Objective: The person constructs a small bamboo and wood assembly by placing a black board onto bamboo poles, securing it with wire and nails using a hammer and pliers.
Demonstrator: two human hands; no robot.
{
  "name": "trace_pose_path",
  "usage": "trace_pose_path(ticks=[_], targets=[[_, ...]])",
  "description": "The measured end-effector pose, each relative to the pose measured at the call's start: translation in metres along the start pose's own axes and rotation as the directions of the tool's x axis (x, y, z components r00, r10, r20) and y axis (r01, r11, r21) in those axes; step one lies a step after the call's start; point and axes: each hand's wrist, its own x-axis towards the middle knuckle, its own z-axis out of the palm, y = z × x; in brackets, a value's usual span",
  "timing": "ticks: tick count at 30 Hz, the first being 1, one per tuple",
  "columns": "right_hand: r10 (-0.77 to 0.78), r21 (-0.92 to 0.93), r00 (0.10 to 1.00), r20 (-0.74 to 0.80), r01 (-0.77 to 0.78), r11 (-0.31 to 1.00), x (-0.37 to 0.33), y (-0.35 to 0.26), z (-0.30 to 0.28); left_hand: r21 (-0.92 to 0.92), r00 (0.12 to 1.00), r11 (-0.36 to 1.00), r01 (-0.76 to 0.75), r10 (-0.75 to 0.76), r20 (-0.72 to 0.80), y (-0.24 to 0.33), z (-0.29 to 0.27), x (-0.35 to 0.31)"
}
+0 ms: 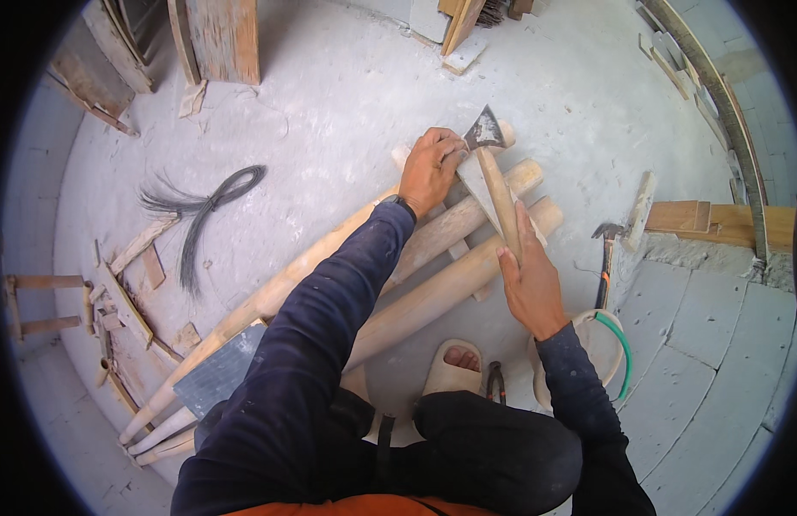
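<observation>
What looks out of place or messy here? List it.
Nothing damaged. Loose wood offcuts lie scattered on the floor at left, beside a splayed bundle of dark wire. A hammer leans against the block ledge at right. Both hands, left and right, grip the hatchet.

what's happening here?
A person squats on a concrete floor over a few wooden poles lying side by side. The right hand grips the wooden handle of a hatchet, whose head rests near the pole ends. The left hand holds a wooden piece by the blade. A hammer lies to the right, a bundle of dark wire to the left, pliers by the sandalled foot.
</observation>
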Motion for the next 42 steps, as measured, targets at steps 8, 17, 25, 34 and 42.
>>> trace_pose_path(ticks=[8,17,25,34,42], targets=[[-0.191,0.074,0.916,-0.354,0.231,0.970,-0.001,-0.007,-0.001,-0.034,1.000,0.999,-0.023,0.023,0.003,-0.005,0.001,-0.002],[-0.156,0.055,0.969,-0.194,0.169,0.984,-0.003,0.000,0.005,-0.010,0.998,0.999,-0.049,0.049,0.047,0.002,-0.008,-0.005],[-0.101,0.149,0.942,-0.320,0.155,0.977,-0.017,-0.007,-0.015,0.428,0.863,0.902,0.055,-0.258,0.433,0.002,-0.060,-0.036],[0.105,0.094,0.994,-0.018,-0.103,0.990,0.007,0.000,0.013,0.528,0.868,0.848,-0.056,-0.220,0.446,-0.002,-0.052,-0.038],[-0.298,0.219,0.717,-0.630,0.532,0.818,-0.001,-0.013,-0.022,0.528,0.857,0.846,-0.075,-0.216,0.468,-0.010,-0.050,-0.043]])
